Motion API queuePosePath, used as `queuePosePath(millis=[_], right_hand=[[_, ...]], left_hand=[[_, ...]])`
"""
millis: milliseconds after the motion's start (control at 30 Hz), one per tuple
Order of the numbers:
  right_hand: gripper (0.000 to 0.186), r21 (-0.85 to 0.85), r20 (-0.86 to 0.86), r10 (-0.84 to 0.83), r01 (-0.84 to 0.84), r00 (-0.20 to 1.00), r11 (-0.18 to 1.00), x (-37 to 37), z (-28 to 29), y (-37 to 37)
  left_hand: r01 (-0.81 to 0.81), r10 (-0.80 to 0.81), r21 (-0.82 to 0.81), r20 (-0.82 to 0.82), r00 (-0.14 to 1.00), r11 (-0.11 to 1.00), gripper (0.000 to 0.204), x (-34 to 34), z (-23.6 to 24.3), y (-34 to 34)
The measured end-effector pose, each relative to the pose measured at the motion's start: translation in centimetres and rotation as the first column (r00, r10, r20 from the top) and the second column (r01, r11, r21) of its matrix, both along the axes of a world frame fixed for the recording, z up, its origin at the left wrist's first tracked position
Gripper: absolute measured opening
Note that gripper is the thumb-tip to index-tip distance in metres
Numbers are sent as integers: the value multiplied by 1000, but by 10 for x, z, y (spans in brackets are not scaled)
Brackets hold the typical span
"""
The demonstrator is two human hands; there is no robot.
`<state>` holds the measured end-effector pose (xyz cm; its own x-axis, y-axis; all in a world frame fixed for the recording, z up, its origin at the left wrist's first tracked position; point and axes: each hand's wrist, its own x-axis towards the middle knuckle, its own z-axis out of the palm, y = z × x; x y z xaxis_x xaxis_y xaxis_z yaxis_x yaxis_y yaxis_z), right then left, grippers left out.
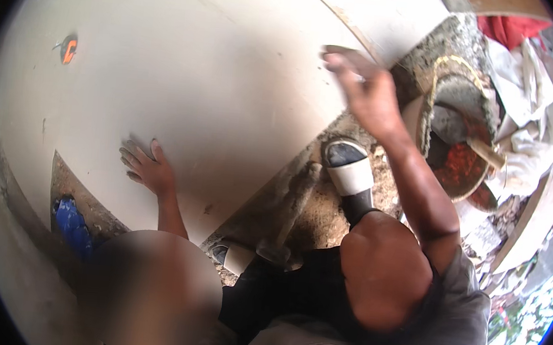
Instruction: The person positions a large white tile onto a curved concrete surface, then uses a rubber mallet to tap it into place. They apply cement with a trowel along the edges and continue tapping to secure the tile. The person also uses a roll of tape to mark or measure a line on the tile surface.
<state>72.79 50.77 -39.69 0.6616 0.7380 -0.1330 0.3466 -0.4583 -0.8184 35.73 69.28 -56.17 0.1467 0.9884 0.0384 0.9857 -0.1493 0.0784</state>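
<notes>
My left hand [150, 168] rests with fingers spread on a large pale panel [169, 45], casting a shadow on it. My right hand [362, 91] is raised over the panel's right part, fingers stretched out, greyish and blurred by motion; I see nothing clearly held in it. A thin pale strip [345, 24] lies on the panel above that hand. An orange-and-black tape measure [69, 49] lies on the panel to the left.
At right stands a cement-crusted bucket [463, 70] with a wooden-handled tool [485, 153], beside white sacks [533, 96] and red cloth [509, 28]. A mallet-like tool [289, 219] and my sandalled foot [348, 175] are below the panel's edge. A blue object [73, 224] lies lower left.
</notes>
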Motion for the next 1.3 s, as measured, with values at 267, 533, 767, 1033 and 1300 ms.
queuePosePath(millis=[267,533,767,1033,1300], right_hand=[[22,-200,164,209,-175,964,964,-25,27,-152],[15,-378,390,890,-839,238,391,-99,-128,-140],[6,-196,634,740,-880,223,433,-119,-143,-141],[42,-464,-171,975,-885,141,47,-81,-19,-90],[56,-523,71,913,-764,402,377,-103,35,-17]], left_hand=[[595,-597,56,99,796,802,77,78,-5,-51],[168,-159,-174,65,985,970,102,6,30,-44],[62,-45,-207,84,995,976,104,-34,16,-64],[351,-361,-503,81,929,790,105,-51,73,-3],[464,-480,-214,-25,877,860,108,-41,29,9]])
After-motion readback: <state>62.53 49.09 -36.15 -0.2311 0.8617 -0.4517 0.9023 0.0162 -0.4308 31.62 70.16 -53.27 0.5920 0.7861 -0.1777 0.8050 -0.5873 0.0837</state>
